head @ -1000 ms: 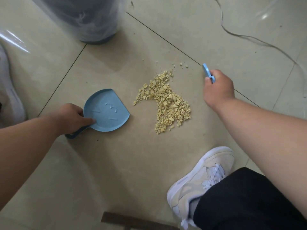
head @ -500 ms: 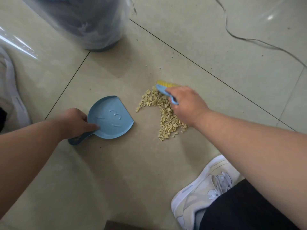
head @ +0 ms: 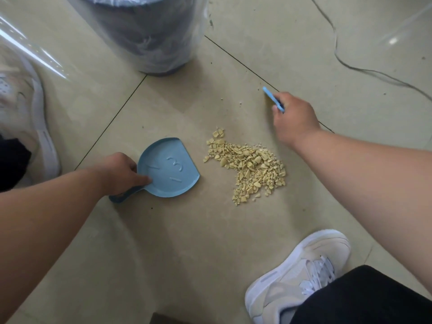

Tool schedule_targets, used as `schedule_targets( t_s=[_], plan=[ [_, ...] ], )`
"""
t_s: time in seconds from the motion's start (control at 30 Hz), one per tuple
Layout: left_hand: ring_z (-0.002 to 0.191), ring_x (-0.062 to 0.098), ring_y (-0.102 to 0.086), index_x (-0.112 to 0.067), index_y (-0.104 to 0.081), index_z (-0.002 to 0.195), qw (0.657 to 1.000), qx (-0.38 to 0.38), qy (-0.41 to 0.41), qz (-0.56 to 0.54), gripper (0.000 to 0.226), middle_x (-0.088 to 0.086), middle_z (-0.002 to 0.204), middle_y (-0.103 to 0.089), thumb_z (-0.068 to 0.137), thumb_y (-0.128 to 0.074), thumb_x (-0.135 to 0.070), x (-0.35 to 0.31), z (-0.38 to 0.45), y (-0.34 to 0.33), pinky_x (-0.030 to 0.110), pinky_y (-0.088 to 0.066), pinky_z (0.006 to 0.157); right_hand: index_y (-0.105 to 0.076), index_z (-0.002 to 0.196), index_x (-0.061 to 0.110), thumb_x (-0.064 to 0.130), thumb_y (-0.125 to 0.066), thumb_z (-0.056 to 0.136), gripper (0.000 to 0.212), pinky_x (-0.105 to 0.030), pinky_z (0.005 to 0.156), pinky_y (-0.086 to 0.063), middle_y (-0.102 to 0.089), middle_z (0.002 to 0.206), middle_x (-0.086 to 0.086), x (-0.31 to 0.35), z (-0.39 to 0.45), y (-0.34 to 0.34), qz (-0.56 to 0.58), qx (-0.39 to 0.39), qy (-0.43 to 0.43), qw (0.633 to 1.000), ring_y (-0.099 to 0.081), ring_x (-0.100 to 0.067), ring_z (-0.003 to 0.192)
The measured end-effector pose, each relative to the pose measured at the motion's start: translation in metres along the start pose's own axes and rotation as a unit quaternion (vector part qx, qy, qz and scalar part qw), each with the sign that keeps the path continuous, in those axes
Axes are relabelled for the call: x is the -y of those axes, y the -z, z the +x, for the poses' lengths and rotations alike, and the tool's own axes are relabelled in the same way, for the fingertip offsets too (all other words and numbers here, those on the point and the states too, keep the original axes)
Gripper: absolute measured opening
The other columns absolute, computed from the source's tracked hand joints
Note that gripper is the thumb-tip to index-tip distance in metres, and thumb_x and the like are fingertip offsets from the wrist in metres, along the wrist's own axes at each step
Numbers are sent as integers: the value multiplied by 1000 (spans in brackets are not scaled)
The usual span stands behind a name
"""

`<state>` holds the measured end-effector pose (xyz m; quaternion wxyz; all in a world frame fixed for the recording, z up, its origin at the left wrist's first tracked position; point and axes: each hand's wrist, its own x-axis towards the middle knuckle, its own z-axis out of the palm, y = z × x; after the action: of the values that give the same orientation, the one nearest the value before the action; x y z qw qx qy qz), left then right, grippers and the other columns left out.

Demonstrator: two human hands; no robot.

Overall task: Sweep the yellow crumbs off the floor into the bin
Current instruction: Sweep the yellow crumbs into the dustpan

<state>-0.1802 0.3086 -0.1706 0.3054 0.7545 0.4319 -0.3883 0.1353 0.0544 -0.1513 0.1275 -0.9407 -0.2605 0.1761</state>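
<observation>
The left hand (head: 121, 174) grips the handle of the blue dustpan (head: 169, 168), fingers curled round it and the thumb lying on the back rim of the pan. The pan sits flat on the floor (head: 187, 242), its straight lip facing the crumbs (head: 247, 166) and just beside the nearest ones, not touching them. The right hand (head: 294, 119) is closed round a small blue brush (head: 273, 99); only the blue back shows past the fingers, and the bristles are hidden. The brush sits beyond the pile, near a tile joint, apart from the main heap.

The crumbs lie in one loose heap between pan and right hand, with a few tiny strays near the brush. None are in the pan. The bin (head: 145, 31), lined with a clear bag, stands behind the pan. A cable (head: 350, 64) trails across the tiles beyond the right hand; white shoes (head: 299, 274) sit at the lower right and left edge.

Risks, as I judge them: a fast stroke could flick the light, chunky bits past or over the pan's low lip. If the lip lifts, fragments would slide under it. The strays near the joint could be missed. Carrying a shallow pan to the bin tilted could spill crumbs.
</observation>
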Motion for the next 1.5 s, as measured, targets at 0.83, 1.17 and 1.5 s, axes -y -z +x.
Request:
schedule_targets(
  t_s=[0.83, 1.17, 1.5],
  plan=[
    [65, 23, -66, -14, -77, 74, 1000, -16, -10, -11, 37, 8, 73, -74, 84, -83, -50, 9, 4, -7, 28, -47, 58, -63, 130, 11, 16, -53, 101, 31, -35, 87, -47, -70, 118, -17, -5, -35, 1, 37, -17, 13, 999, -63, -34, 105],
    [53, 20, -51, -12, -63, 61, 999, -6, 1, -38, 45, 0, 56, -57, 79, -84, -48, 16, 14, -9, 29, -41, 56, -63, 100, 22, 32, -42, 103, 23, -25, 74, -32, -61, 95, -5, 49, 91, -1, -3, -6, -19, 1000, -55, -28, 91],
    [60, 24, -60, -10, -74, 73, 999, 1, -16, -51, 38, 3, 64, -67, 82, -79, -47, 16, 10, -6, 29, -45, 58, -62, 139, 18, 5, -61, 89, 52, -37, 107, -47, -64, 140, -8, 54, -21, -29, 24, 164, 166, 972, -60, -30, 127]
  ],
)
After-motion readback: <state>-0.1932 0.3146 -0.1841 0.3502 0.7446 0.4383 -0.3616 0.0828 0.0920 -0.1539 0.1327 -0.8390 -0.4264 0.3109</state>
